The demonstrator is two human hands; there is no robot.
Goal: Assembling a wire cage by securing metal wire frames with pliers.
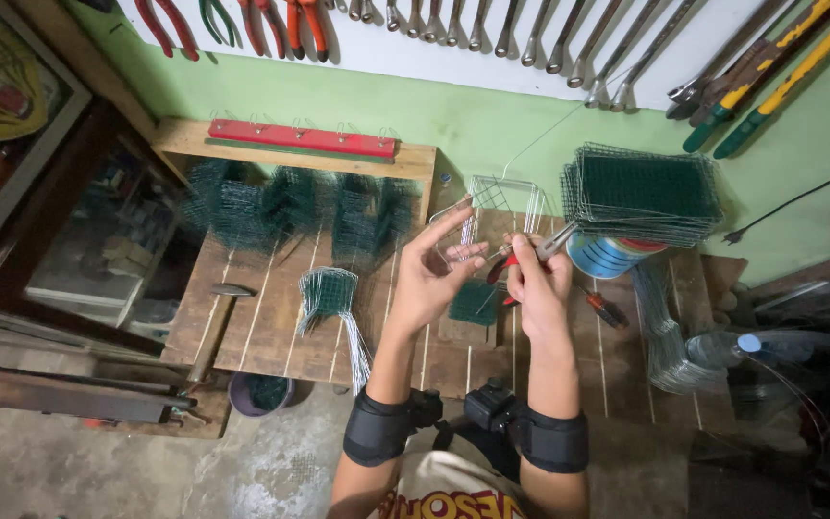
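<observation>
Your left hand (431,271) pinches a wire mesh piece (492,207) held above the bench (252,327); your right hand (536,288) is closed around red-handled pliers (521,258) biting its edge

Bare worktop (271,327) planks open left of hands, between hammer (211,322) and loose mesh bundle (330,293); free lane there. Far edge blocked by row of green mesh pieces (290,207). Right side crowded: mesh panel stack (641,192) on tin (607,255), wire heap (665,336), screwdriver (602,308). Wire cage (501,202) stands just beyond both hands; tight gap under them above small mesh square (476,303)
</observation>
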